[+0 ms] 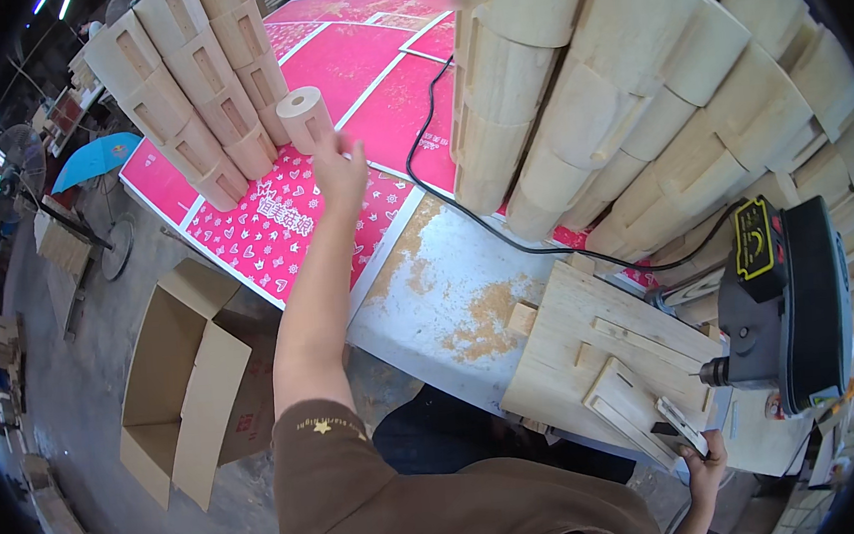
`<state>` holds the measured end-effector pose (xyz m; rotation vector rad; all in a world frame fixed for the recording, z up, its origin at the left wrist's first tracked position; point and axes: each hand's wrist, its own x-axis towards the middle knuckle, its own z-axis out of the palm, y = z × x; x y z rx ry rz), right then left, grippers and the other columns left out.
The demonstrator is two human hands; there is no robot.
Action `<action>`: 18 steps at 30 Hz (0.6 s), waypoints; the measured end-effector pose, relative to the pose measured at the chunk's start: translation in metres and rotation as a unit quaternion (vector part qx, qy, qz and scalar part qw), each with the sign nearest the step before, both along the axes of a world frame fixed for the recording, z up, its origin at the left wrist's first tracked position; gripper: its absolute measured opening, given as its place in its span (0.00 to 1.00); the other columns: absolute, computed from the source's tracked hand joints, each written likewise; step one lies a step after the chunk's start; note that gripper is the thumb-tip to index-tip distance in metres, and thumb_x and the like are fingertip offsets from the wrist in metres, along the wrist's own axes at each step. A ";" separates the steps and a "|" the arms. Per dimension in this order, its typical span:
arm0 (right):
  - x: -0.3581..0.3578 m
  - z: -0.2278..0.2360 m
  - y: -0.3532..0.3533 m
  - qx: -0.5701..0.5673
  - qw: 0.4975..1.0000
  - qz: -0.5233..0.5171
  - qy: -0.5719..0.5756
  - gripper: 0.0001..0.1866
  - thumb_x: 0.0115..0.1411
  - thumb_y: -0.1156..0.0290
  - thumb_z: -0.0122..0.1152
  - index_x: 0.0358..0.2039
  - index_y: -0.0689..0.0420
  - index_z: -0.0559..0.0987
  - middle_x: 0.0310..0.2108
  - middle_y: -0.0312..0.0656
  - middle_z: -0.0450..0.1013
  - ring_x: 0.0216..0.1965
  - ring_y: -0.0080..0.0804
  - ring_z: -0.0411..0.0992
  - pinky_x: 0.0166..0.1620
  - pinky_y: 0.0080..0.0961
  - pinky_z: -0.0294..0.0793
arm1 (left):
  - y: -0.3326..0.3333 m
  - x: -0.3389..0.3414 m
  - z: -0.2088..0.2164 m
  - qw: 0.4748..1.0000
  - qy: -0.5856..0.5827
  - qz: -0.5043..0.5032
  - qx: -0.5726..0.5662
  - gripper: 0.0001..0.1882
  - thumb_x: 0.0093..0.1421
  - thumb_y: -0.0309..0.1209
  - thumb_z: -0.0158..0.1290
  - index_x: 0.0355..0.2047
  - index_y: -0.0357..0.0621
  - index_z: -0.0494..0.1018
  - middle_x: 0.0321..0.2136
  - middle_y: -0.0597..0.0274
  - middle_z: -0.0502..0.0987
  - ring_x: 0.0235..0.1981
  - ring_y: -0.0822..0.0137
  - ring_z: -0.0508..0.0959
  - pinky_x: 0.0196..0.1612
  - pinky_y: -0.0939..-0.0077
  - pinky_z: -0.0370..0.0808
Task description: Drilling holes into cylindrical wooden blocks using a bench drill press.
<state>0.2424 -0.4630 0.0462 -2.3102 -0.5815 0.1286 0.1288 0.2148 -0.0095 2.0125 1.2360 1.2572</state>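
Wooden cylinder (303, 114), pale and smooth with a small hole in its flat top, stands upright on the pink patterned sheet (274, 229), and our left hand (339, 169) reaches it with fingers spread, the fingertips touching its near side; we cannot tell whether they grip it. Just beyond the fingers leans a stack of notched wooden blocks (197, 84), the same light wood, each with a rectangular slot. To the right of that hand a black cable (440, 176) crosses the sheet toward a large pile of curved wooden pieces (635, 100). Nearer us, sawdust (486, 318) lies on the pale tabletop. Our right hand (705, 461) is closed around a flat grey handle (682, 426) beside a plywood jig (595, 364) and a black machine (786, 309).
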 end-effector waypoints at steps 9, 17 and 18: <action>-0.003 0.007 0.011 0.029 0.999 0.009 -0.037 0.12 0.35 0.79 0.68 0.24 0.61 0.77 0.23 0.42 0.70 0.26 0.38 0.69 0.31 0.28 0.66 | -0.132 0.032 0.230 0.896 -0.286 -0.263 0.216 0.07 0.58 0.27 0.55 0.33 0.34 0.75 0.25 0.63 0.76 0.28 0.78 0.74 0.34 0.83 0.71; -0.008 0.009 0.008 0.071 0.997 0.011 -0.037 0.12 0.38 0.75 0.71 0.25 0.59 0.78 0.23 0.42 0.70 0.26 0.38 0.70 0.30 0.29 0.68 | -0.208 0.163 0.389 0.900 -0.116 -0.380 0.178 0.33 0.45 0.49 0.63 0.44 0.35 0.72 0.36 0.57 0.76 0.39 0.68 0.74 0.42 0.76 0.70; -0.008 0.007 0.009 0.075 0.996 0.005 -0.040 0.12 0.38 0.75 0.71 0.25 0.59 0.78 0.23 0.42 0.70 0.26 0.38 0.70 0.30 0.29 0.68 | -0.211 0.181 0.392 0.911 -0.075 -0.375 0.156 0.39 0.41 0.53 0.64 0.46 0.35 0.70 0.40 0.52 0.76 0.42 0.62 0.75 0.46 0.72 0.71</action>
